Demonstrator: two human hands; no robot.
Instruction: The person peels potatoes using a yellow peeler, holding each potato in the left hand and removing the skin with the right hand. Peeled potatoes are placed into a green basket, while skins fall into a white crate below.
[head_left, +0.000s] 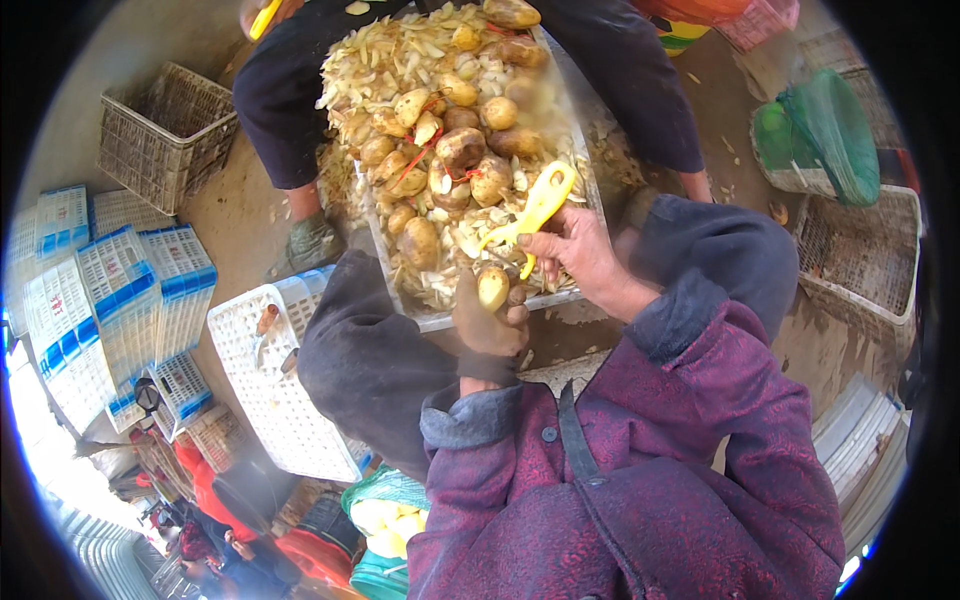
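Note:
In my right hand (581, 251) is a yellow plastic peeler (546, 199), its head close to the potato in my other hand. My left hand (491, 322), in a dark glove or sleeve-like covering, holds a partly peeled potato (493, 288) over the near end of a metal tray (442, 321). Unpeeled potatoes (461, 148) lie heaped in the tray among many pale peelings (390, 56), with thin red strings between them. Whether the peeler's blade touches the potato is hard to tell.
Across the tray sits another person, whose hand (274, 15) holds a yellow-handled tool. A white plastic crate (292, 420) with a wooden-handled knife (262, 330) on it stands at left. Further crates (169, 135) stand left and right (855, 255). A green mesh bag (836, 142) is at the upper right.

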